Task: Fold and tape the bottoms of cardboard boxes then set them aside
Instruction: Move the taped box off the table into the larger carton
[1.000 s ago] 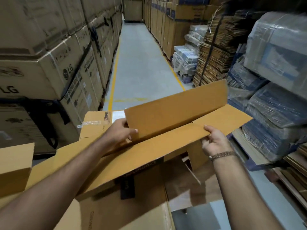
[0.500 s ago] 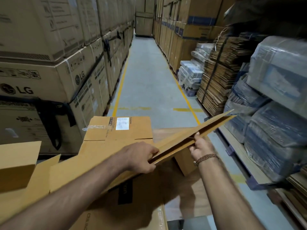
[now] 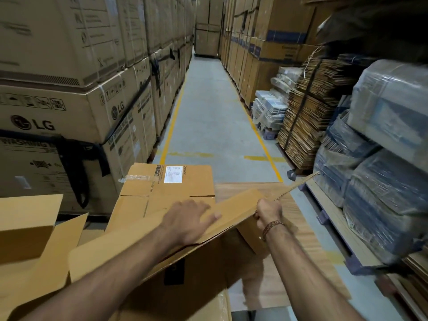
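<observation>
Box in hand: I see a flattened cardboard box (image 3: pixel 148 246) held tilted over the work surface, its far end rising toward the right, one corner (image 3: pixel 310 178) poking out past the right hand.
Left hand: my left hand (image 3: pixel 187 223) lies palm-down on the box's upper panel, fingers straight and slightly spread, fingertips (image 3: pixel 216 216) pointing right along the panel. It presses on the cardboard rather than curling round it.
Right hand: my right hand (image 3: pixel 268 210) is closed in a fist on the box's upper right edge, the cardboard passing through the grip and carrying on beyond the knuckles. A beaded bracelet (image 3: pixel 272 227) sits on that wrist.
Box relative to fingers: the panel is under the left fingers and clamped inside the right ones; the two hands are near each other, with a bare strip of cardboard between.
Beneath: a wooden tabletop (image 3: pixel 298 230) shows under and to the right of the box.
Behind: a labelled carton (image 3: pixel 169 181) with a white sticker stands just beyond the left hand.
Left edge: open cardboard flaps (image 3: pixel 27 223) sit at the side.
Surroundings: stacked LG cartons (image 3: pixel 69 112) left, strapped flat cardboard bundles (image 3: pixel 308 121) right, an aisle floor (image 3: pixel 208 117) with yellow lines between.
</observation>
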{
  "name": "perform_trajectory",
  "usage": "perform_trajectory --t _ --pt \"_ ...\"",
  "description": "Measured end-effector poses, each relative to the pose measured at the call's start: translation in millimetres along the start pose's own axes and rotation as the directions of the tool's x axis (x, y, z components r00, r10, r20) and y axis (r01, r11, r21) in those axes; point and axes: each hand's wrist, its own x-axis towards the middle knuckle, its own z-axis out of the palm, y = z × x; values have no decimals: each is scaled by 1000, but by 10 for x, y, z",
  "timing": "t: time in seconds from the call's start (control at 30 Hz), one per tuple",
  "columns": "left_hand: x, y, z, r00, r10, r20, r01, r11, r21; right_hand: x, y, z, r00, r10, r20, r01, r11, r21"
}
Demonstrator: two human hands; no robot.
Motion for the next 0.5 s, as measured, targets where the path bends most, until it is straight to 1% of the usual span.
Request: perform_trajectory --t 0.03,0.07,0.1,0.13,0.2,0.23,0.27,0.33,0.43,0.47,0.5 --pt "55 -201 8 991 -130 -18 131 990 55 30 25 13 1000 -5 -7 5 1000 19" --pt "85 -417 17 963 -271 -15 271 959 83 32 29 21 1000 -1 3 1 999 38" --pt "80 -617 26 917 -399 20 396 915 74 18 16 24 1000 0 15 -1 998 56" --pt "50 -805 36 864 -498 72 496 867 39 -22 -16 24 1000 2 30 -4 998 62" --pt "-35 -1130 52 769 -610 192 630 774 -63 -94 -80 27 998 -4 60 -2 995 96" --pt "-66 -1238 59 747 -623 231 656 748 -103 -71 -81 44 998 -12 60 5 994 109" --pt "-66 -1313 70 751 -614 243 653 745 -135 -39 -88 62 999 -14 49 9 994 109" --pt "-61 -1317 10 797 -560 225 597 788 -153 43 -107 104 1000 -16 10 15 995 100" --pt "-174 -883 -420 854 -467 227 507 845 -170 105 -212 136 999 -6 -47 9 997 71" --pt "-211 -696 -547 874 -420 244 466 867 -176 44 -311 123 999 -2 -42 4 998 60" --pt "-235 -514 -644 896 -365 253 416 888 -193 36 -392 121 1000 1 0 -1 999 45"
